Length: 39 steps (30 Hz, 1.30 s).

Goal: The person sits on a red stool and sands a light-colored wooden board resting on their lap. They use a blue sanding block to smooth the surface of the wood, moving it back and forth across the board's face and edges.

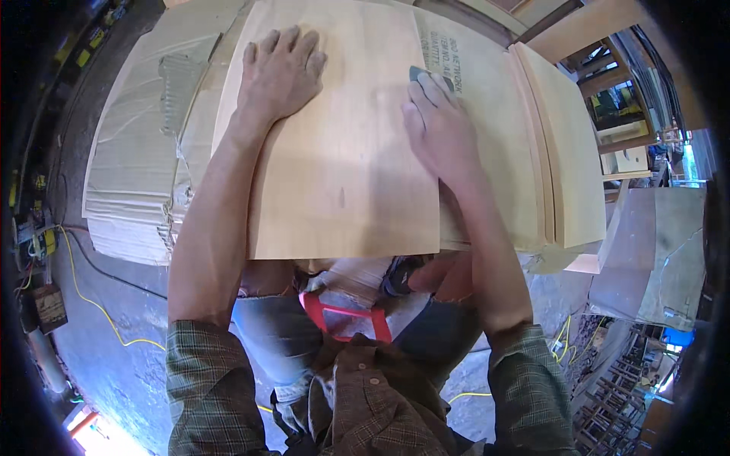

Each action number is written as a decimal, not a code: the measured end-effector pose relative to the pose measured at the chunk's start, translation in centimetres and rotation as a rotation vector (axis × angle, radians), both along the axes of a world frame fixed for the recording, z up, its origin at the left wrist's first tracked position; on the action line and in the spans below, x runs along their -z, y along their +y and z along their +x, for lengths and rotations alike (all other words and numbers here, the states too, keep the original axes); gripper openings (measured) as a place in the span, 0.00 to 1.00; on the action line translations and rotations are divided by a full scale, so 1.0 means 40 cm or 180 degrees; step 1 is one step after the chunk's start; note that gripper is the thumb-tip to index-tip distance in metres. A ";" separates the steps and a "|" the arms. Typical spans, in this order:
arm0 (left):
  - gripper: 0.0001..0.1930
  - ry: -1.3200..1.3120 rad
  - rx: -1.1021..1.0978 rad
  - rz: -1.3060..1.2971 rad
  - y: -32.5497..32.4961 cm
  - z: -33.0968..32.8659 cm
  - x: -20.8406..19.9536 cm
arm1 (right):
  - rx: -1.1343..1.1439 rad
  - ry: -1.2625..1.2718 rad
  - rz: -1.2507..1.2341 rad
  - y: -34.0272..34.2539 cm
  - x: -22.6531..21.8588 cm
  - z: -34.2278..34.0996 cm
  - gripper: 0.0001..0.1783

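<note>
A pale, smooth wooden board [342,167] lies flat in front of me, its near end jutting out over my knees. My left hand [283,76] rests palm down near its far left edge, fingers stretched out and holding nothing. At the board's right edge, my right hand [441,125] presses down a small dark grey-green piece of sandpaper [416,74], mostly hidden under dusty fingers. Beneath the board is flattened cardboard [487,114] with dark print on it.
More stacked cardboard [137,137] spreads to the left. Other wooden panels [578,152] stand close by on the right. A red stool frame [346,311] shows between my legs. Yellow cords [106,315] run over the concrete floor. Framed wood pieces [620,99] stand at the far right.
</note>
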<state>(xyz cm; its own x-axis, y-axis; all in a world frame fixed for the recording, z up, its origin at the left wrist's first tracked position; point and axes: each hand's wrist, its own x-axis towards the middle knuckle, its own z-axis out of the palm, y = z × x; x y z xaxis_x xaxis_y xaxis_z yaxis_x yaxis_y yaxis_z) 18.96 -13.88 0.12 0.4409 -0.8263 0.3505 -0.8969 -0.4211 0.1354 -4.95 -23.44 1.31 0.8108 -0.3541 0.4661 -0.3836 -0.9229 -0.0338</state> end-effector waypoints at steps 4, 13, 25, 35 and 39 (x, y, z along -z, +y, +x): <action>0.24 -0.0059 -0.0140 -0.0118 0.043 0.036 0.024 | -0.0183 -0.0095 0.0234 0.071 0.003 -0.020 0.19; 0.24 -0.0031 0.0018 -0.0216 0.000 0.017 0.015 | 0.0151 0.0060 0.0072 -0.115 -0.009 0.147 0.21; 0.20 0.0092 -0.0031 -0.0360 0.008 0.002 0.010 | -0.0379 0.0104 0.0011 0.069 -0.004 0.004 0.22; 0.19 0.0244 0.0114 -0.0495 0.012 0.043 0.015 | -0.0336 0.0221 -0.0433 -0.294 0.079 0.272 0.17; 0.19 0.0238 0.0049 -0.0557 0.020 0.030 0.013 | -0.0525 -0.0160 0.0101 -0.067 0.014 0.075 0.18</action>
